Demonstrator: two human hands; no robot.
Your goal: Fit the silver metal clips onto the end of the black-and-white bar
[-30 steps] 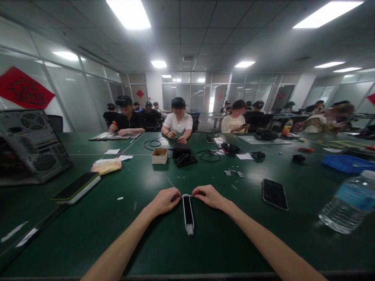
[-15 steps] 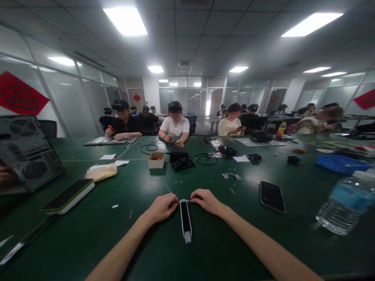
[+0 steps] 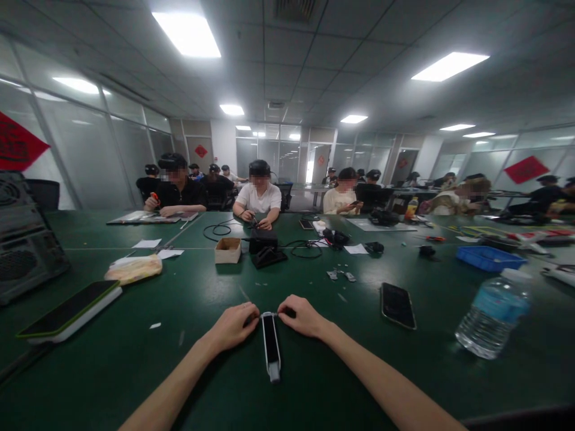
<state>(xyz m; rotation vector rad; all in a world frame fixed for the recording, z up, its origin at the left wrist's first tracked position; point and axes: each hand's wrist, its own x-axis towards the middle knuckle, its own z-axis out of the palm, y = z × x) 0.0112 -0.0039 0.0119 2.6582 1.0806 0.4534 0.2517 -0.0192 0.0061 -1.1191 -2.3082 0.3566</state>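
A slim, narrow device [image 3: 271, 341] lies on the green table in front of me. It has a black face, a pale silver rim and a grey block at its near end. My left hand [image 3: 237, 326] is at the left of its far end, thumb and fingertips pinched together. From the other side, my right hand [image 3: 303, 316] pinches in the same way at the right of that end. A thin part seems to stick out sideways there between my fingertips, too small to make out. Both wrists rest low over the table.
To the right are a phone [image 3: 398, 306], a water bottle [image 3: 494, 314] and a blue tray [image 3: 490, 258]. Small metal pieces [image 3: 341, 274] lie ahead, beyond them an open box [image 3: 227, 251] and a black stand [image 3: 265, 246]. A green-edged device [image 3: 72, 308] is left. Several people sit opposite.
My view has turned to the right, so everything shifts left in the picture. Both hands keep their pinch at the device's far end, with no clear movement on the table.
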